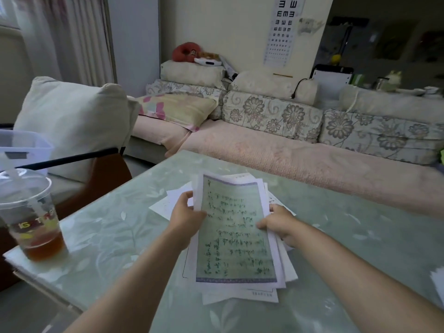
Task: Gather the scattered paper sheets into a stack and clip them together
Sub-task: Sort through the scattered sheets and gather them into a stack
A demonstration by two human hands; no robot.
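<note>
Well left of the paper stack [236, 239], a plastic cup [33, 219] stands at the corner of the table [348, 248]. The left hand [186, 212] grips the stack's left edge and the right hand [278, 224] its right edge. Most sheets are gathered but fanned. Squaring remains, what looks like another sheet [437, 282] lies far right of the stack, and no clip shows.
</note>
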